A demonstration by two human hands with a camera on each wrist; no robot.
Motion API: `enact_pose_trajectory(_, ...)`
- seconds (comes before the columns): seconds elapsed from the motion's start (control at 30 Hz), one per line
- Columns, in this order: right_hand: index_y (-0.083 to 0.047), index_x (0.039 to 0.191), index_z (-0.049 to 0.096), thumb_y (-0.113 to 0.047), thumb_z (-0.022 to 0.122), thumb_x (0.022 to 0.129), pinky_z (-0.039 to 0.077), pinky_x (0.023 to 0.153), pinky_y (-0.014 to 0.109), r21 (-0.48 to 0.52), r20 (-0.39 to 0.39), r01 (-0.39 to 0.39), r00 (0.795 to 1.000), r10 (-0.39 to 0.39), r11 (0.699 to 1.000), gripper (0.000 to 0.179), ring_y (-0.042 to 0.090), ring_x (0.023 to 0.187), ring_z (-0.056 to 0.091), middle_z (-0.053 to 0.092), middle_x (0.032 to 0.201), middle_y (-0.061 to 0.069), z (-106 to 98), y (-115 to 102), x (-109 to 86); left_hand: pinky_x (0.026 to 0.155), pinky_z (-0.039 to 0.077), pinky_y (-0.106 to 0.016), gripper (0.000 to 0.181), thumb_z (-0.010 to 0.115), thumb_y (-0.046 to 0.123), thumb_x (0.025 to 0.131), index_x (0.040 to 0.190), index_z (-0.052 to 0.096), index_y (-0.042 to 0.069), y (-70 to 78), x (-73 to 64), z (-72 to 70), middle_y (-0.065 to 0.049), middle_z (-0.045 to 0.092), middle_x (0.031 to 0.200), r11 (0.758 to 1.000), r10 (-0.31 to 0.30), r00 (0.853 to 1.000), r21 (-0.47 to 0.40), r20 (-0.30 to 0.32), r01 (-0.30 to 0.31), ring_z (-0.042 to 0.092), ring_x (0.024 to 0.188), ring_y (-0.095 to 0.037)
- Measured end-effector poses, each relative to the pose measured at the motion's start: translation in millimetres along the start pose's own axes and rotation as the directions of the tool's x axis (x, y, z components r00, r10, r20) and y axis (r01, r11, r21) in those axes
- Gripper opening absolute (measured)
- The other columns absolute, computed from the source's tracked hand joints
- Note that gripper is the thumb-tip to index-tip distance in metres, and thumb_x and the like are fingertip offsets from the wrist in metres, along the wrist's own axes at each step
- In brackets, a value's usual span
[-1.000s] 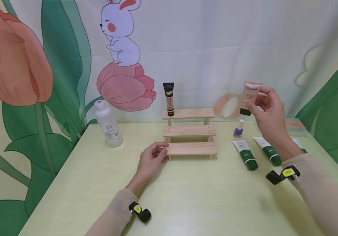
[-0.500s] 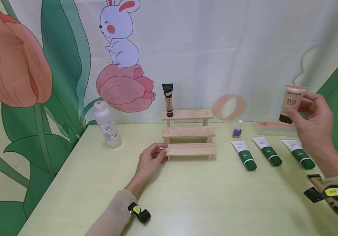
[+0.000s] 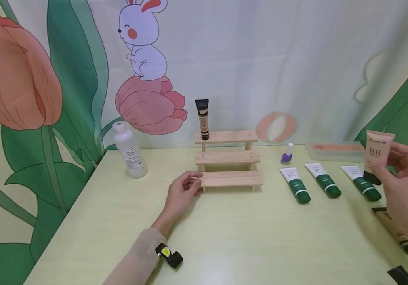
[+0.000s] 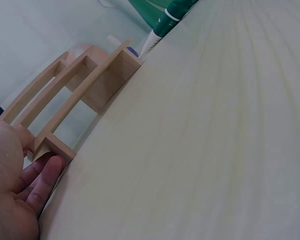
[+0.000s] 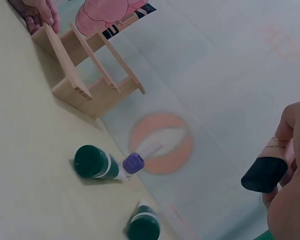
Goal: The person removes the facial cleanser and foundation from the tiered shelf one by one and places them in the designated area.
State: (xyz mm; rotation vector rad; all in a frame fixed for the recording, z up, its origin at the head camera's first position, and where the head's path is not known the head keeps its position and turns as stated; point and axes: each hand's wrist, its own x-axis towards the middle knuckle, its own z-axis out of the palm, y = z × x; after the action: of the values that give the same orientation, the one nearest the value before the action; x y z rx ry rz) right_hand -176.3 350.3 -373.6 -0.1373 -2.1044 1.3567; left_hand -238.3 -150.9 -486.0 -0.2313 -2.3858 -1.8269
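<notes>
My right hand [image 3: 407, 180] holds a pink BB cream tube [image 3: 376, 152], its black cap pointing down, above the rightmost of three green-and-white tubes [image 3: 362, 184]. In the right wrist view the black cap [image 5: 264, 174] shows below the fingers. My left hand [image 3: 182, 192] grips the left end of the lowest step of a small three-tier wooden stand [image 3: 230, 180]. The left wrist view has its fingers [image 4: 45, 185] curled at that end of the stand. On the top step a black-and-beige tube [image 3: 204, 120] stands upright on its cap.
Two more green-and-white tubes, a purple nail polish bottle [image 3: 286, 154] and a clear flat box [image 3: 336, 151] are right of the stand. A beige tube with dark ends [image 3: 391, 227] lies partly behind the right forearm. A white bottle [image 3: 130, 152] stands at the left.
My right hand has carried the BB cream tube rightward, then down, from beside the stand to above the rightmost green-and-white tube. The left hand stays on the stand.
</notes>
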Motion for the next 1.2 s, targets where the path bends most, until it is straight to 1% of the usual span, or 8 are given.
enact_pose_trajectory(0.23,-0.016,0.16,0.054,0.011,0.063,0.105,0.051,0.095,0.003,0.103,0.069,-0.033,0.997,0.026,0.994,0.062,0.003,0.115,0.057,0.059,0.129,-0.014,-11.9,26.7,-27.0,0.085,0.069,-0.034,0.02,0.072,0.012,0.111,0.13,0.078,0.01,0.9,-0.4,0.8,-0.015,0.079,0.103,1.0,0.006,1.0,-0.022,-0.008,-0.007,0.081,0.092,-0.031)
enact_pose_trajectory(0.37,-0.02,0.152,0.058,0.014,0.066,0.103,0.052,0.089,0.002,0.11,0.088,-0.055,0.995,0.046,0.992,0.06,0.002,0.109,0.058,0.061,0.125,-0.014,-16.8,44.0,-45.4,0.085,0.069,-0.035,0.02,0.072,0.013,0.111,0.129,0.078,0.01,1.7,-0.6,1.9,-0.015,0.079,0.103,1.0,0.004,1.0,-0.02,-0.007,-0.004,0.081,0.093,-0.032)
enact_pose_trajectory(0.57,-0.024,0.153,0.051,0.004,0.067,0.107,0.051,0.083,0.0,-0.099,0.137,-0.101,0.984,0.115,0.99,0.056,-0.001,0.106,0.054,0.053,0.123,-0.022,-17.1,63.8,-72.8,0.084,0.069,-0.033,0.02,0.072,0.012,0.111,0.129,0.078,0.01,2.0,-1.4,2.1,-0.015,0.079,0.103,1.0,0.003,1.0,-0.023,-0.005,-0.003,0.081,0.091,-0.03)
enact_pose_trajectory(0.63,-0.019,0.155,0.048,0.002,0.067,0.107,0.05,0.083,0.0,-0.148,0.171,-0.108,0.976,0.133,0.983,0.055,0.0,0.105,0.052,0.05,0.123,-0.021,-16.5,69.0,-78.1,0.084,0.069,-0.033,0.02,0.072,0.012,0.111,0.13,0.078,0.01,2.4,-2.0,1.8,-0.015,0.079,0.104,1.0,0.0,1.0,-0.028,-0.007,-0.001,0.081,0.091,-0.03)
enact_pose_trajectory(0.7,-0.012,0.157,0.045,-0.001,0.067,0.108,0.051,0.081,0.001,-0.195,0.212,-0.105,0.966,0.147,0.975,0.055,0.001,0.103,0.051,0.051,0.124,-0.014,-15.7,72.7,-80.6,0.084,0.069,-0.033,0.02,0.072,0.012,0.111,0.13,0.078,0.01,2.3,-1.7,1.6,-0.015,0.079,0.104,0.999,0.002,1.0,-0.032,-0.009,-0.003,0.081,0.091,-0.031)
enact_pose_trajectory(0.9,0.006,0.163,0.035,-0.008,0.069,0.109,0.052,0.069,0.008,-0.341,0.332,-0.102,0.917,0.222,0.934,0.066,-0.002,0.094,0.05,0.054,0.135,0.025,-14.6,74.4,-81.4,0.084,0.069,-0.034,0.02,0.072,0.012,0.111,0.129,0.079,0.01,0.2,-0.9,1.4,-0.016,0.079,0.103,0.999,-0.003,1.0,-0.034,-0.01,0.003,0.081,0.092,-0.032)
enact_pose_trajectory(1.07,0.005,0.163,0.038,-0.015,0.072,0.109,0.048,0.069,0.007,-0.409,0.369,-0.111,0.888,0.276,0.906,0.067,0.006,0.097,0.054,0.055,0.136,0.028,-13.8,73.5,-78.4,0.083,0.069,-0.032,0.02,0.072,0.012,0.111,0.129,0.078,0.011,0.9,-0.8,0.6,-0.014,0.079,0.103,1.0,-0.011,1.0,-0.026,-0.009,0.011,0.081,0.091,-0.029)
enact_pose_trajectory(1.2,0.003,0.161,0.044,-0.019,0.076,0.107,0.045,0.068,0.009,-0.432,0.379,-0.086,0.886,0.267,0.898,0.067,0.001,0.092,0.053,0.058,0.133,0.026,-15.0,74.6,-78.8,0.083,0.069,-0.032,0.02,0.072,0.013,0.111,0.13,0.078,0.011,0.8,-0.9,0.4,-0.013,0.079,0.103,1.0,0.0,1.0,-0.022,-0.004,0.0,0.081,0.091,-0.028)
